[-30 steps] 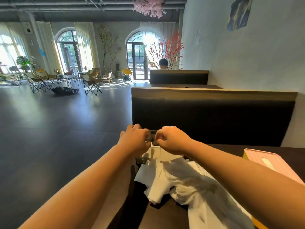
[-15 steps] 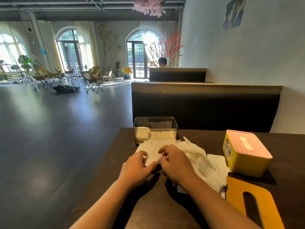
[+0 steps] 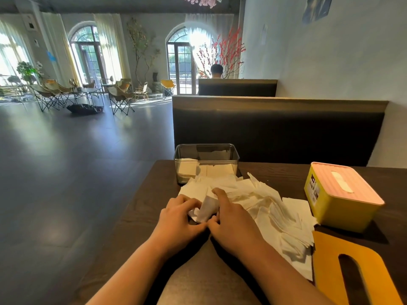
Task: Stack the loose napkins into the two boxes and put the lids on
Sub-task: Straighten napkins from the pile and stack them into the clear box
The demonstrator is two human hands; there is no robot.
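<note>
L hand (image 3: 178, 219), R hand (image 3: 233, 225) both pinching one napkin (image 3: 206, 208), pile (image 3: 266, 201) beside, clear box (image 3: 206, 150) behind, yellow box (image 3: 330, 214) right

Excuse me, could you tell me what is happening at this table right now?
A person is tidying napkins. Both the left hand and the right hand grip a few of the loose napkins at the near edge of the pile on the dark table. The clear box behind the pile is open and holds some napkins. The yellow box to the right already wears its pink lid, and an orange lid lies flat beside the pile.
</note>
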